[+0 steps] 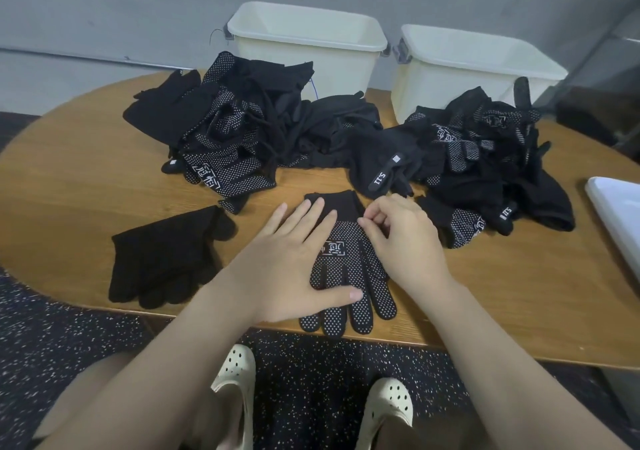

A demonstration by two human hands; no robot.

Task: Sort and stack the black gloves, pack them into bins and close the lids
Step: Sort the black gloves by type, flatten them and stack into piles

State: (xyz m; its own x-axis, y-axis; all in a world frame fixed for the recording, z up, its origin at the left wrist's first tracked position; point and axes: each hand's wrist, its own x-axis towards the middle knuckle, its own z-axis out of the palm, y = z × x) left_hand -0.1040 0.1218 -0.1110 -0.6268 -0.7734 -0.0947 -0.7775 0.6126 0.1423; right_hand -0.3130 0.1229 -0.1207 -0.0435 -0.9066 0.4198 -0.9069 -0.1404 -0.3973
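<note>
A black glove with white dots (349, 269) lies flat at the table's near edge, fingers toward me. My left hand (294, 259) rests flat on its left side, fingers spread. My right hand (405, 238) sits at the glove's right edge near the cuff, fingers curled and pinching at the fabric. A plain black glove (166, 259) lies flat to the left. A heap of mixed black gloves (235, 131) sits at the back left, another heap (478, 158) at the back right. Two open cream bins (308, 37) (478, 68) stand behind the heaps.
The wooden table (86, 179) has a rounded left end. A white lid (620, 221) lies at the right edge. A dark object (595, 117) sits at the far right. My feet in pale clogs (235, 380) show below the table on speckled floor.
</note>
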